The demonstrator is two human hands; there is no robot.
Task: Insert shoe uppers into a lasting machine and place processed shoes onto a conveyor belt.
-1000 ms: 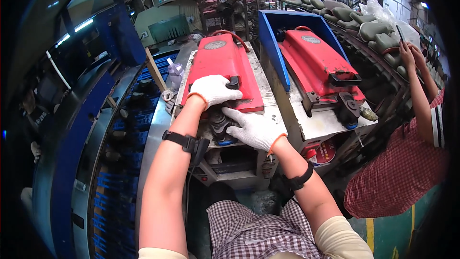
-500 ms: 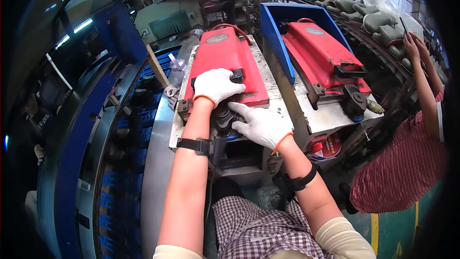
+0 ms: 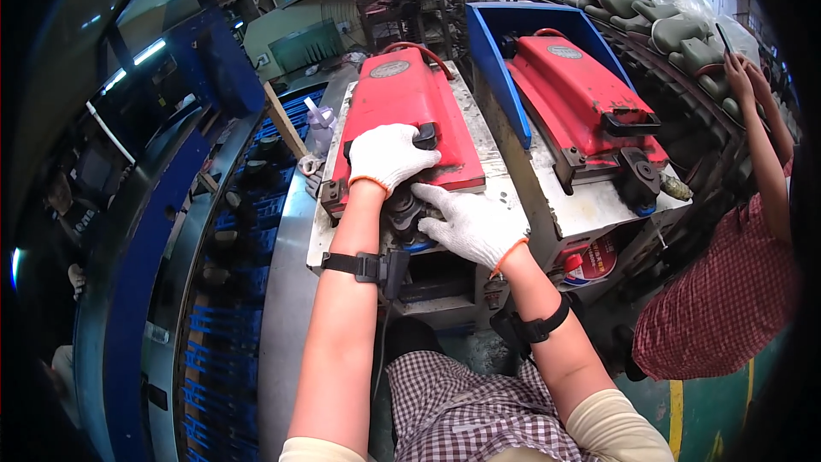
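Grip of the gloved left hand [image 3: 387, 156] is curled closed over the black handle [image 3: 426, 136] of the red cover [image 3: 398, 94] atop the white machine [image 3: 499, 173], seemingly for firm purchase, while the right hand [image 3: 479, 225], thumb and forefinger spread, rests against the dark fitting [image 3: 404, 216] below, perhaps steadying it.

White gloves [image 3: 479, 229], orange-edged; red cover [image 3: 398, 101] under the left hand [image 3: 391, 156]; blue guard [image 3: 506, 90] beyond the right hand [image 3: 475, 224]; dark-and-white checked apron [image 3: 466, 411] below.
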